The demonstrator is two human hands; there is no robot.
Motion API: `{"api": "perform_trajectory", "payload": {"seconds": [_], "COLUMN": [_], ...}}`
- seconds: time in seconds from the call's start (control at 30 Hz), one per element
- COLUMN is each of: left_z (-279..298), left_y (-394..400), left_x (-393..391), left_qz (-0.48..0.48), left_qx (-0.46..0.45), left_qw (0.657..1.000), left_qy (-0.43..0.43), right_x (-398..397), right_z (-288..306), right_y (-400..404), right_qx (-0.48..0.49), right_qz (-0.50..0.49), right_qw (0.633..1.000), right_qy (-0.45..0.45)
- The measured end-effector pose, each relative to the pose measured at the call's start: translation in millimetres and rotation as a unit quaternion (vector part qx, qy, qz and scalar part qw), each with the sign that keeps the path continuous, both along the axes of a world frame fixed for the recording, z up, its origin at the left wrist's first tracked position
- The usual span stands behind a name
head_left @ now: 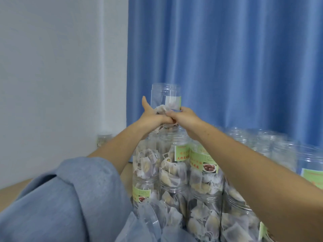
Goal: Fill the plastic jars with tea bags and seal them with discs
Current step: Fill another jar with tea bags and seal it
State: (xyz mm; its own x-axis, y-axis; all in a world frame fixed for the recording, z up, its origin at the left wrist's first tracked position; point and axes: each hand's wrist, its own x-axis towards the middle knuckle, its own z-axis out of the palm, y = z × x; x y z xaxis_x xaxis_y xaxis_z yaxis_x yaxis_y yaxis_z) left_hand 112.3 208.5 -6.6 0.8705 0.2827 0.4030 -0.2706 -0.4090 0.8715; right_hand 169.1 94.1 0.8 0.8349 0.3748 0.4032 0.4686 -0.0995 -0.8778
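At the fingers, a small clump of tea bags (161,109) is pinched, and it is here that both hands meet. The left hand (152,116) is curled round the lower wall of the clear jar (166,98), thumb raised along the jar's left side. The right hand (183,117) is closed against the jar's base from the other side, its fingertips lost among the bags, so exactly what each finger holds cannot be told.

The jar is held upright above the stack, its long axis vertical and its threaded mouth at the top, away from the fingers. Only a few bags are seen in its bottom; the upper part looks empty. No disc is seen on the mouth, and none can be made out elsewhere.

The relation that matters is this: the opening lies straight up from both hands, while the bags in the fingers lie at the base. For more bags to be fed in, a hand would probably have to be raised over the rim; the right appears the freer, since the jar's weight seems to be carried mostly by the left.

Directly beneath, filled jars (174,172) are stacked in tiers, touching one another. Empty jars (279,147) stand to the right, before a blue curtain (227,58).
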Motion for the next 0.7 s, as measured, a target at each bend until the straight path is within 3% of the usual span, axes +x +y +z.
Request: {"api": "perform_trajectory", "payload": {"seconds": [0.2,0.33,0.5,0.7], "left_z": [5,7,-8,-54], "left_y": [-27,-67,-107,-149], "left_x": [-37,-78,-127,-159], "left_qz": [0.057,0.122,0.121,0.093], "left_qx": [-0.003,0.017,0.037,0.061], "left_qw": [0.998,0.992,0.992,0.994], "left_qy": [-0.04,-0.023,-0.013,0.0], "right_x": [-41,-81,-131,-171], "right_z": [8,8,-8,-68], "right_y": [-28,-55,-102,-160], "right_qx": [0.063,0.028,0.007,-0.016], "right_qz": [-0.02,-0.037,-0.041,-0.083], "right_qw": [0.997,0.997,0.994,0.99], "right_qy": [-0.033,-0.068,-0.099,-0.114]}}
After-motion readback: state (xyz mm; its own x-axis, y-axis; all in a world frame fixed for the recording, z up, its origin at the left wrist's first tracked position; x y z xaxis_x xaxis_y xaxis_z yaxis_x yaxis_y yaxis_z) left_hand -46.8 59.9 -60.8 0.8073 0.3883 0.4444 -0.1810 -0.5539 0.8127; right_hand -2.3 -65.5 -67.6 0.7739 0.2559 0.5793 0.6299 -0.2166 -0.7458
